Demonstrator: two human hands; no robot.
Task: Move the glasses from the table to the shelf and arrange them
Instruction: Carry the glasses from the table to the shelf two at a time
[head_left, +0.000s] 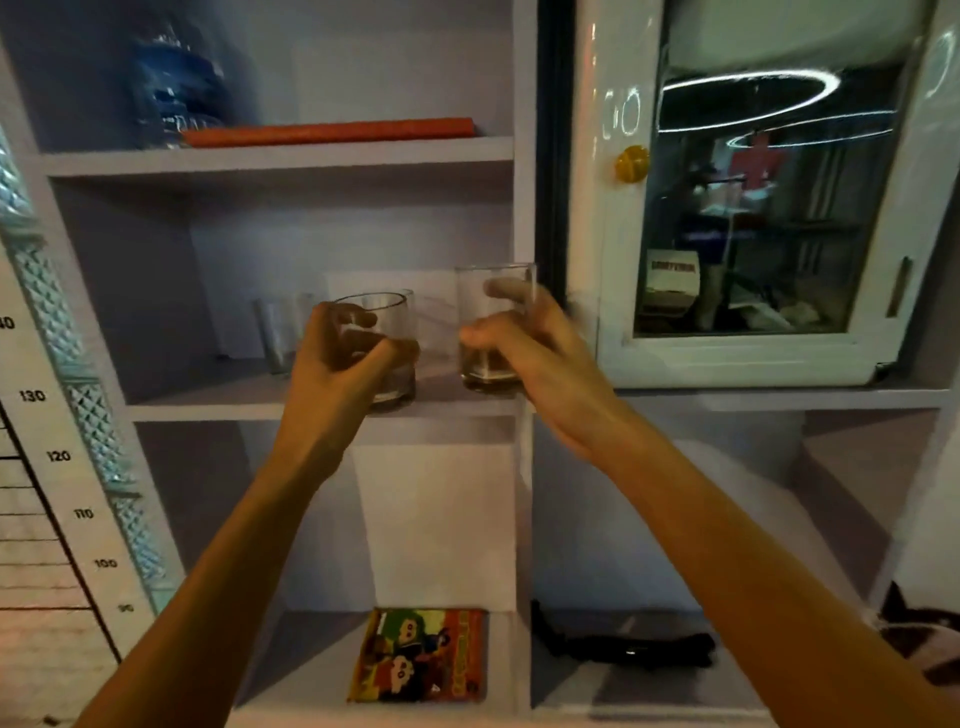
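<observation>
My left hand (343, 358) grips a clear glass tumbler (397, 327) at the front edge of the middle shelf (218, 402). My right hand (524, 338) grips a second clear glass (491, 296) at the shelf's right end, beside the cabinet's side wall. Whether either glass base rests on the shelf board I cannot tell. Another clear glass (275, 332) stands further back on the same shelf, to the left of my left hand. Both hands blur slightly.
A rolled orange mat (332, 130) and a blue plastic pack (176, 88) lie on the upper shelf. A glass-door cabinet (758, 218) hangs at the right. A colourful cartoon box (421, 654) and a black strap (623, 644) sit below. A height chart (47, 467) lines the left wall.
</observation>
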